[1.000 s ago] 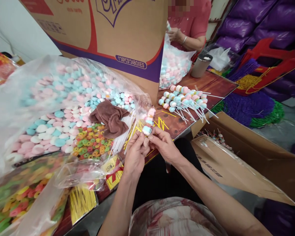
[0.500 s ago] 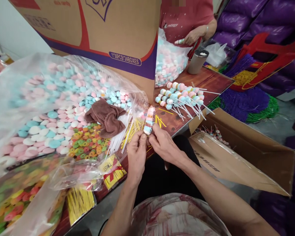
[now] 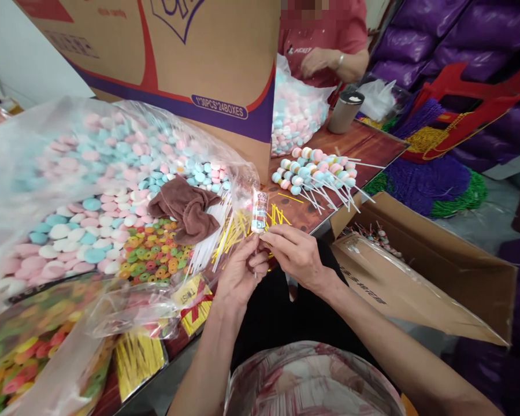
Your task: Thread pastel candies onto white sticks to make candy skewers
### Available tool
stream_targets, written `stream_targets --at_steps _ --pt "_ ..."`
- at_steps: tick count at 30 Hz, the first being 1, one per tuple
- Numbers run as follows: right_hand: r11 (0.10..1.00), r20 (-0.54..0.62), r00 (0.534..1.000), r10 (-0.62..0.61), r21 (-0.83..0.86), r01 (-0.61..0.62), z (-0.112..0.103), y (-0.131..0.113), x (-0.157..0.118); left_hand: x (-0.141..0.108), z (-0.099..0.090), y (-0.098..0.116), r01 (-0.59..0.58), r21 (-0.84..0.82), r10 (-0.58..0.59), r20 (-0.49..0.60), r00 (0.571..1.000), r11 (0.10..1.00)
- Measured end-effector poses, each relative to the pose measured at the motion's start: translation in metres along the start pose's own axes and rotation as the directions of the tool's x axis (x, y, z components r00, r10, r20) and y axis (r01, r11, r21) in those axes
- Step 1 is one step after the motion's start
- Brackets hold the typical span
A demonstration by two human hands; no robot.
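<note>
Wrapped candy skewer (image 3: 259,212) stands nearly upright just above the fingertips of both hands, its clear wrapper showing pink and pale-blue bands and a printed label. The left hand (image 3: 241,264) is clamped on its lower end, fingers curled around the stick, whose tip shows beneath them. The right hand (image 3: 295,253) has its thumb and fingertips brought together at the wrapper's base, touching it; exactly what they pinch is too small to tell. Just behind and right of the grip, yellow twist ties (image 3: 278,215) lie scattered on the table (image 3: 316,216), and farther that way rests a pile of unwrapped skewers (image 3: 316,170) with white sticks. Left of the grip are white sticks (image 3: 205,242), a brown cloth (image 3: 185,209), small ring candies (image 3: 156,251) and a large clear bag (image 3: 86,124) of pink, white and blue candies. Beyond the grip rises a printed carton (image 3: 212,63); past its right edge are another candy bag (image 3: 297,112), a gray tumbler (image 3: 345,112) and a person (image 3: 325,43) in a red top. Lower right of the grip, an open box (image 3: 455,266) holds more skewers (image 3: 379,238).
</note>
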State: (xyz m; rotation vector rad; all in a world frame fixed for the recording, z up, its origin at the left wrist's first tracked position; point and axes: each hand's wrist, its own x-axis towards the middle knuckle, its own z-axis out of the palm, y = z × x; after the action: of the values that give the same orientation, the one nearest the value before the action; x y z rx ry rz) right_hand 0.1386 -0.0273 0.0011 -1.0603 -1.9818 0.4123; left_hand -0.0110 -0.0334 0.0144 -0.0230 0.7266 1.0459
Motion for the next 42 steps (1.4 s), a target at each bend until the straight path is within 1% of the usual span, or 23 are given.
stream_targets --at_steps 2,5,8,11,13,15,16,18,19,21,23,24,26,28,30,32,34,35,37,38,40,41,42 --pt "0.995 -0.013 0.998 -0.06 -0.077 0.059 0.001 0.003 0.002 -0.002 0.002 -0.005 -0.012 -0.007 0.012 0.003 1.0 1.0" --pt "0.992 -0.047 0.995 -0.091 -0.091 0.087 0.003 -0.001 0.005 -0.003 0.004 -0.015 -0.124 0.046 0.123 0.019 0.992 0.991" --pt "1.0 -0.087 0.996 -0.019 -0.014 0.017 0.004 -0.013 0.005 -0.002 0.007 -0.019 -0.214 0.144 0.204 0.078 0.976 0.966" --pt "0.98 -0.101 0.987 0.126 0.164 -0.108 -0.004 -0.024 0.004 -0.004 0.013 -0.014 -0.278 0.233 0.239 0.182 0.954 0.932" --pt "0.939 -0.099 0.967 0.234 0.282 -0.199 -0.014 -0.03 0.005 -0.01 0.017 -0.009 -0.359 0.299 0.292 0.245 0.924 0.884" --pt "0.909 -0.106 0.947 0.302 0.332 -0.252 -0.024 -0.034 0.007 -0.017 0.02 -0.008 -0.433 0.383 0.342 0.285 0.895 0.816" --pt "0.91 -0.12 0.944 0.308 0.325 -0.255 -0.029 -0.036 0.007 -0.02 0.021 -0.01 -0.458 0.441 0.36 0.291 0.886 0.772" --pt "0.932 -0.146 0.951 0.271 0.286 -0.222 -0.034 -0.04 0.008 -0.022 0.022 -0.015 -0.474 0.553 0.389 0.273 0.88 0.685" --pt "0.943 -0.161 0.956 0.246 0.27 -0.197 -0.035 -0.041 0.007 -0.022 0.022 -0.019 -0.464 0.584 0.399 0.246 0.883 0.666" --pt "0.941 -0.19 0.953 0.237 0.289 -0.177 -0.034 -0.042 0.002 -0.019 0.021 -0.024 -0.42 0.581 0.363 0.218 0.906 0.698" --pt "0.895 -0.178 0.929 0.324 0.377 -0.239 -0.033 -0.039 -0.005 -0.015 0.02 -0.028 -0.378 0.544 0.295 0.238 0.926 0.749" --pt "0.851 -0.143 0.91 0.389 0.434 -0.296 -0.033 -0.037 -0.011 -0.013 0.02 -0.03 -0.368 0.533 0.273 0.25 0.929 0.762" --pt "0.739 -0.02 0.86 0.509 0.522 -0.425 -0.032 -0.031 -0.023 -0.007 0.021 -0.035 -0.376 0.532 0.292 0.239 0.926 0.759" --pt "0.648 0.078 0.809 0.583 0.556 -0.521 -0.031 -0.026 -0.038 0.0 0.025 -0.042 -0.392 0.583 0.338 0.205 0.918 0.711" --pt "0.575 0.099 0.761 0.641 0.595 -0.562 -0.029 -0.02 -0.052 0.011 0.031 -0.049 -0.402 0.68 0.336 0.237 0.912 0.613" --pt "0.495 0.056 0.706 0.706 0.674 -0.548 -0.033 -0.012 -0.063 0.023 0.038 -0.051 -0.456 0.759 0.308 0.345 0.887 0.464" --pt "0.416 -0.026 0.628 0.778 0.77 -0.484 -0.047 0.004 -0.067 0.039 0.042 -0.043 -0.553 0.778 0.342 0.454 0.822 0.296" --pt "0.386 -0.072 0.578 0.813 0.81 -0.441 -0.058 0.015 -0.068 0.047 0.043 -0.035 -0.59 0.778 0.405 0.478 0.78 0.218" --pt "0.351 -0.155 0.476 0.866 0.866 -0.357 -0.086 0.041 -0.066 0.064 0.039 -0.013 -0.616 0.786 0.553 0.493 0.672 0.049" --pt "0.358 -0.206 0.424 0.882 0.878 -0.318 -0.1 0.054 -0.064 0.073 0.035 0.0 -0.596 0.802 0.595 0.49 0.637 -0.022" --pt "0.351 -0.247 0.338 0.908 0.889 -0.294 -0.121 0.076 -0.061 0.086 0.026 0.025 -0.474 0.862 0.642 0.467 0.609 -0.178" --pt "0.359 -0.256 0.328 0.909 0.881 -0.308 -0.125 0.083 -0.06 0.092 0.021 0.035 -0.388 0.881 0.651 0.465 0.6 -0.271" --pt "0.368 -0.254 0.342 0.905 0.87 -0.328 -0.124 0.086 -0.058 0.096 0.016 0.043 -0.311 0.884 0.654 0.467 0.595 -0.348"
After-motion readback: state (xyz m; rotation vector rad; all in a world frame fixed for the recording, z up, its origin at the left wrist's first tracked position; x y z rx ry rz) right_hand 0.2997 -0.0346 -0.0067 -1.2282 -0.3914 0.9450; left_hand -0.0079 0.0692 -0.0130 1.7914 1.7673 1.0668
